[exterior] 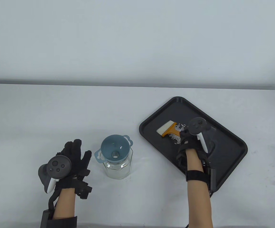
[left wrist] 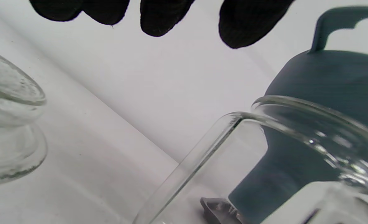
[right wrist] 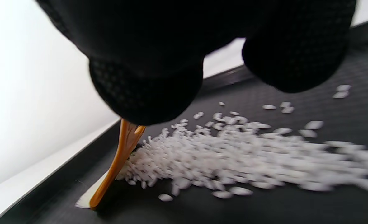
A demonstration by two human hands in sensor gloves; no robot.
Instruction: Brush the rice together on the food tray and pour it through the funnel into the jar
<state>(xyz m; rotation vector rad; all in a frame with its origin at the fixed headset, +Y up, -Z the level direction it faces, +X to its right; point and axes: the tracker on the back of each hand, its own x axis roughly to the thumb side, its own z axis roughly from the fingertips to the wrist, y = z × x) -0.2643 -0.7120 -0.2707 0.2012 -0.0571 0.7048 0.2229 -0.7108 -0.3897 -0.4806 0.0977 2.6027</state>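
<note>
A black food tray [exterior: 225,154] lies at the right of the table, with white rice [exterior: 178,129] scattered near its middle. My right hand [exterior: 187,140] grips the orange handle of a small brush [exterior: 168,128] whose white bristles rest on the tray. In the right wrist view the brush [right wrist: 118,161] stands on edge against a heap of rice [right wrist: 221,155] on the tray [right wrist: 265,205]. A blue-grey funnel [exterior: 115,148] sits in the mouth of a clear glass jar [exterior: 118,169]. My left hand [exterior: 77,154] lies flat and empty just left of the jar. The left wrist view shows the funnel [left wrist: 321,93] and jar [left wrist: 209,161] close up.
The table is covered in white cloth, with a pale wall behind. In the left wrist view a second piece of clear glass [left wrist: 9,124] shows at the left edge. The tray's near corner reaches toward the table's front right.
</note>
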